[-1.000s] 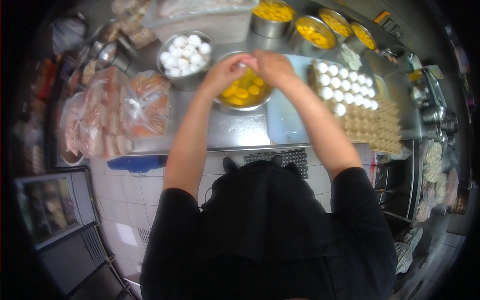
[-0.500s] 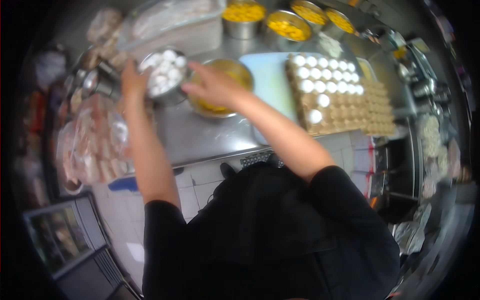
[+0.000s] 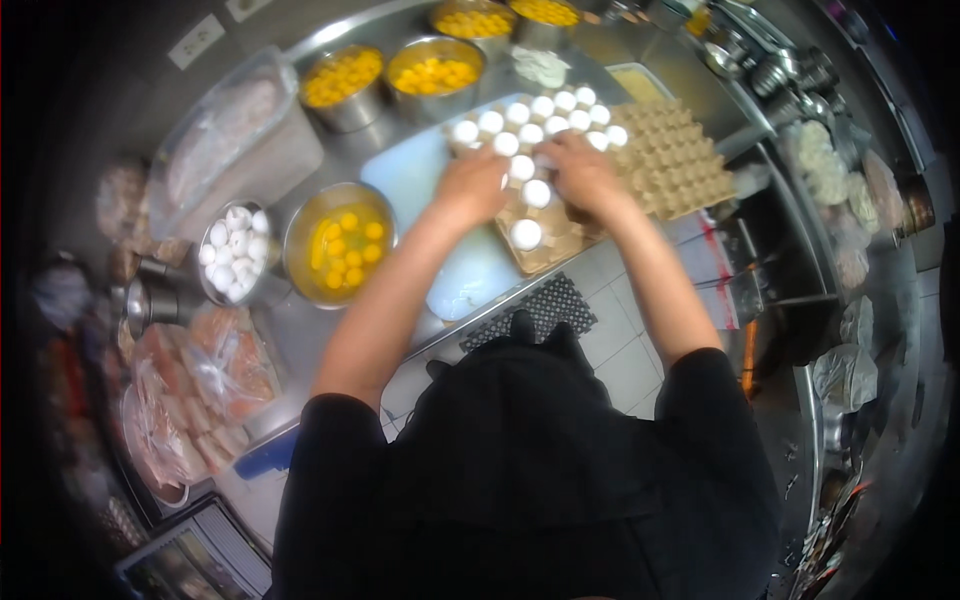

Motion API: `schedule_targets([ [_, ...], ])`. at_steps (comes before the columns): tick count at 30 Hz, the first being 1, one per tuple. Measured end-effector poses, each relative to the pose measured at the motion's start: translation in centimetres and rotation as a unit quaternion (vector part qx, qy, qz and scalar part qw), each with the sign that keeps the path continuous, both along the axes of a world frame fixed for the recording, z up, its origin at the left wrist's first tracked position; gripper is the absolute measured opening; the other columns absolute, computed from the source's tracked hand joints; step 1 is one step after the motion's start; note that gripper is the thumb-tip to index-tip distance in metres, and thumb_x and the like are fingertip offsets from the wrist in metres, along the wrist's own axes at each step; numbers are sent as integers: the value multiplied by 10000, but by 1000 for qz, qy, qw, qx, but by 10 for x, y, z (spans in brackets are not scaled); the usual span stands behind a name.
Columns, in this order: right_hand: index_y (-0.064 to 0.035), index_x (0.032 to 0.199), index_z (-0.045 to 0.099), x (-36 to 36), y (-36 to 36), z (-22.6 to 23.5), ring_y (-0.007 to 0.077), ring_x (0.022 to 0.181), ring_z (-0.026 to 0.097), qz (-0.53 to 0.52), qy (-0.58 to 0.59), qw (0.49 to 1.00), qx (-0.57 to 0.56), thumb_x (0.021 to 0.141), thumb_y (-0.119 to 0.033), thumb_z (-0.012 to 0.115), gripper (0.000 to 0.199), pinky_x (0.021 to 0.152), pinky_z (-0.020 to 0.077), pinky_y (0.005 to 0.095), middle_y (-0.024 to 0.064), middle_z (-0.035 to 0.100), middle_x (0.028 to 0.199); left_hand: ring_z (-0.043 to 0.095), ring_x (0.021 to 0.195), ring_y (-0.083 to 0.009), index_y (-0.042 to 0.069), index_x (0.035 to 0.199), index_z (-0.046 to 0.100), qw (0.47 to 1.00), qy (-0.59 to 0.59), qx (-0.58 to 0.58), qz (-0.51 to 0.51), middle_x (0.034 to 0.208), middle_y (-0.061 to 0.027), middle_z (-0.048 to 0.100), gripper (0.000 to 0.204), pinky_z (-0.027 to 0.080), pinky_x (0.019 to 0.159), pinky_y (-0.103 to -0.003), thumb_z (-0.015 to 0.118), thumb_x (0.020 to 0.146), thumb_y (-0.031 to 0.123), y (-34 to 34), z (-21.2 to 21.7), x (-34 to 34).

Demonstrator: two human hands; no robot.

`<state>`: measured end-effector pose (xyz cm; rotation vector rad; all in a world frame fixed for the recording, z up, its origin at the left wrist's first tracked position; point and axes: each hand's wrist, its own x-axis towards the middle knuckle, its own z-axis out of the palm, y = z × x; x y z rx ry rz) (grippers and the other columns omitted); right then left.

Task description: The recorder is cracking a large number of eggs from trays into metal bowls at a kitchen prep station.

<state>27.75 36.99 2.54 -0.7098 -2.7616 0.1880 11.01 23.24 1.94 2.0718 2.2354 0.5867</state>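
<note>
A brown cardboard egg tray (image 3: 672, 160) lies on the steel counter with white eggs (image 3: 527, 234) in its near and left rows. My left hand (image 3: 470, 187) and my right hand (image 3: 585, 175) are both on that tray, side by side, fingers curled down over eggs. Blur hides whether either hand has closed on an egg. To the left stands a steel bowl of raw yolks (image 3: 340, 245). Further left is a smaller steel bowl of white eggshells (image 3: 233, 252).
Several more steel bowls of yolks (image 3: 437, 68) line the back of the counter beside a clear plastic tub (image 3: 238, 140). A pale blue board (image 3: 462, 280) lies under the tray. Bagged meat (image 3: 195, 385) is piled at the left. A black mat (image 3: 528, 312) lies on the tiled floor.
Both hands moved right. A second ago they were together over the yolk bowl. Then the left reached to the shell bowl. Now both are on the egg tray.
</note>
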Motion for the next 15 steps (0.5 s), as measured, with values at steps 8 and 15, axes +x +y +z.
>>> schedule_targets([
  [8, -91, 1121, 571, 10, 27, 6, 285, 970, 629, 41, 63, 989, -126, 745, -40, 699, 401, 828, 502, 379, 115, 620, 1100, 593, 1013, -329, 146, 1152, 590, 988, -135, 0, 68, 1111, -153, 554, 393, 498, 854, -411, 699, 775, 144, 0, -2, 3],
  [15, -84, 1299, 500, 25, -52, 22, 151, 1024, 579, 102, 258, 756, -592, 827, -99, 699, 512, 825, 514, 279, 33, 580, 1156, 560, 954, -100, 100, 1223, 540, 784, -608, 69, 102, 1136, -45, 553, 447, 486, 788, -262, 718, 814, 139, -94, 20, -22],
])
